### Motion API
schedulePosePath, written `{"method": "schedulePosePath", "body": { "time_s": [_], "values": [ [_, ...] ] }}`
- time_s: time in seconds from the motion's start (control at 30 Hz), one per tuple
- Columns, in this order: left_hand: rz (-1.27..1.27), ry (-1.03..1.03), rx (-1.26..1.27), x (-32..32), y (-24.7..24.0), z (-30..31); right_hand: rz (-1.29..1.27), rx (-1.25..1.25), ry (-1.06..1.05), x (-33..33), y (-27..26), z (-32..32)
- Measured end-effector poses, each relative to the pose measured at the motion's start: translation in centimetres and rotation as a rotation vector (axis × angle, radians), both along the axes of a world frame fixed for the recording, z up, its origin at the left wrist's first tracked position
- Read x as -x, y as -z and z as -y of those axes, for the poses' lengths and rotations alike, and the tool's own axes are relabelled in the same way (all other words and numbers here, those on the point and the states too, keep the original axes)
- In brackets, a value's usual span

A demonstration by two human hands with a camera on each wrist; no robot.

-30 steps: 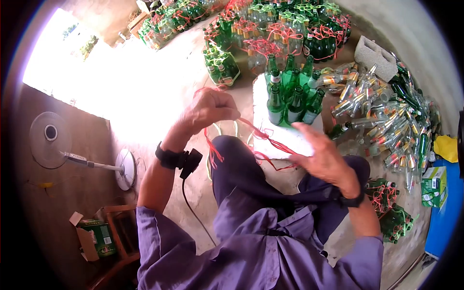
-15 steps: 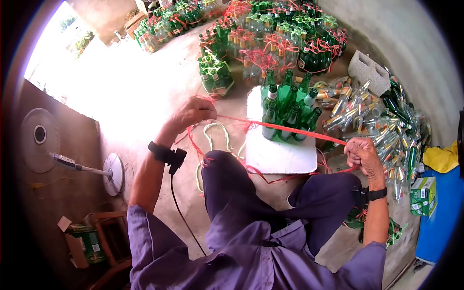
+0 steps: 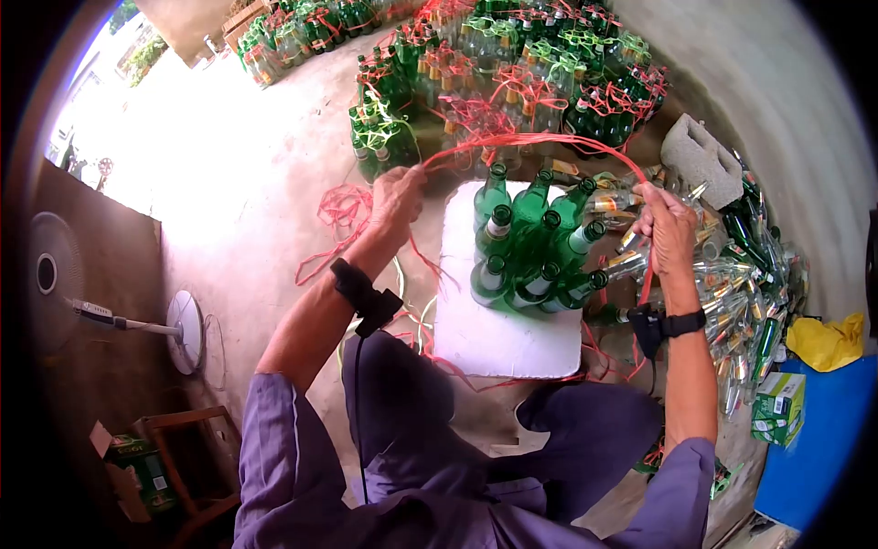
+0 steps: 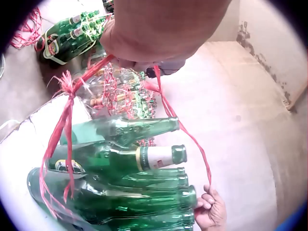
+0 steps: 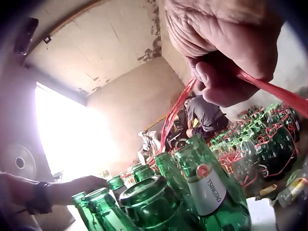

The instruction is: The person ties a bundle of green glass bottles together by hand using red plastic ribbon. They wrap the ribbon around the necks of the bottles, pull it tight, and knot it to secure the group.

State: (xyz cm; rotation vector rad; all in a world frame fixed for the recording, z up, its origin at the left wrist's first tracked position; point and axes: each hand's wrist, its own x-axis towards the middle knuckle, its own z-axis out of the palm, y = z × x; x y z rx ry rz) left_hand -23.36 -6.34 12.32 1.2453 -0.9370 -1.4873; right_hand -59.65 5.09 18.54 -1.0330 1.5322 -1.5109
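A cluster of several green glass bottles (image 3: pixel 530 242) stands upright on a white foam board (image 3: pixel 462 339). Red plastic twine (image 3: pixel 530 139) arches over the far side of the bottles, stretched between both hands. My left hand (image 3: pixel 398 197) grips one end at the left, beyond the board's edge. At the right, my right hand (image 3: pixel 666 224) pinches the other part, and a tail hangs below it. The left wrist view shows a knot with frayed ends in the twine (image 4: pixel 71 89) near the bottles (image 4: pixel 120 163). One bottle (image 5: pixel 209 187) carries a TSINGTAO label in the right wrist view.
Tied bundles of bottles (image 3: pixel 512 55) fill the back. Loose clear bottles (image 3: pixel 722 284) lie piled at right near a concrete block (image 3: pixel 700 160). Loose red twine (image 3: pixel 343 210) lies on the floor at left. A fan (image 3: pixel 187 331) stands farther left. Another person (image 5: pixel 207 115) crouches in the background.
The hands drew the twine taut apart, then raised it and carried it forward over the bottles to their far side. The right hand went from straight fingers to gripping the twine.
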Motion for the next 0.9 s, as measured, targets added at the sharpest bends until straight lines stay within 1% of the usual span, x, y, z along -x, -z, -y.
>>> {"method": "schedulePosePath", "body": {
  "time_s": [0.03, 0.07, 0.13, 0.17, 0.2, 0.23, 0.27, 0.3, 0.33, 0.37, 0.4, 0.43, 0.47, 0.5, 0.53, 0.57, 0.6, 0.63, 0.67, 0.7, 0.73, 0.77, 0.8, 0.83, 0.87, 0.9],
  "values": [
    [0.043, 0.035, -0.009, 0.5, 2.0, 0.4, -0.052, 0.003, 0.022, 0.0, 1.3, 1.4],
    [0.087, 0.071, -0.018, 0.8, 4.0, 0.6, -0.050, -0.005, 0.019, 0.4, 2.9, 2.7],
    [0.208, 0.222, -0.009, 1.4, 7.0, -0.1, -0.350, -0.203, 0.048, 1.0, 7.0, 4.1],
    [0.232, 0.250, -0.142, 1.5, 8.6, -0.4, -0.345, -0.214, 0.046, 1.5, 9.3, 4.2],
    [0.435, 0.441, 0.090, 0.3, 13.3, -0.1, -0.280, -0.316, -0.011, 2.4, 11.6, 4.2],
    [0.461, 0.523, 0.217, -0.2, 16.8, -0.5, -0.215, -0.415, -0.069, 3.3, 13.9, 4.0],
    [0.484, 0.605, 0.346, -0.6, 19.3, -1.1, -0.210, -0.420, -0.070, 4.1, 16.3, 3.5],
    [0.688, 0.723, 0.386, -0.8, 21.2, -1.6, -0.239, -0.406, -0.125, 4.9, 18.8, 2.5],
    [0.892, 0.840, 0.425, -0.5, 21.4, -2.4, -0.269, -0.392, -0.181, 4.7, 19.5, 1.3],
    [0.927, 0.862, 0.314, -0.1, 21.6, -3.6, -0.266, -0.395, -0.180, 4.5, 20.1, 0.3],
    [1.103, 0.883, 0.635, -0.3, 21.0, -4.8, -0.336, -0.431, -0.186, 3.6, 19.9, -0.5],
    [0.958, 0.838, 0.458, -0.1, 21.8, -5.7, -0.406, -0.465, -0.193, 3.0, 19.7, -1.2],
    [0.811, 0.784, 0.286, 0.3, 22.4, -6.6, -0.407, -0.461, -0.195, 3.2, 20.3, -2.0],
    [0.618, 0.653, 0.156, -0.1, 25.3, -7.1, -0.484, -0.403, -0.256, 3.7, 21.5, -2.6],
    [0.416, 0.781, 0.398, -1.9, 32.1, -6.5, -0.560, -0.345, -0.317, 3.8, 22.1, -3.2],
    [0.348, 0.760, 0.482, -2.0, 33.5, -6.8, -0.560, -0.339, -0.319, 3.5, 22.0, -3.8],
    [0.278, 0.739, 0.563, -1.6, 33.9, -7.3, -0.708, -0.293, -0.332, 3.3, 21.9, -4.5],
    [0.264, 0.713, 0.296, -0.8, 31.9, -8.5, -0.856, -0.248, -0.340, 3.0, 21.8, -5.2],
    [0.263, 0.717, 0.298, -0.2, 30.0, -10.0, -0.856, -0.249, -0.337, 2.7, 21.7, -6.0],
    [-0.029, 0.663, 0.175, 0.4, 27.9, -11.3, -0.867, -0.398, -0.300, 2.2, 21.5, -6.7],
    [-0.318, 0.599, 0.051, 1.0, 27.8, -12.3, -0.875, -0.545, -0.261, 1.6, 21.1, -7.2],
    [-0.461, 0.513, -0.019, 2.3, 31.6, -12.3, -0.869, -0.460, -0.287, 0.9, 20.7, -7.9],
    [-0.461, 0.514, -0.013, 2.5, 29.0, -13.1, -0.870, -0.455, -0.285, 1.3, 22.2, -8.5],
    [-0.141, 0.527, -0.033, 2.6, 23.8, -14.3, -0.841, -0.396, -0.311, 2.2, 25.6, -8.8],
    [0.178, 0.531, -0.052, 2.8, 20.0, -15.2, -0.811, -0.340, -0.336, 2.6, 27.7, -9.3],
    [0.272, 0.552, -0.045, 3.0, 19.0, -15.5, -0.812, -0.338, -0.331, 2.6, 28.2, -10.0]
  ]
}}
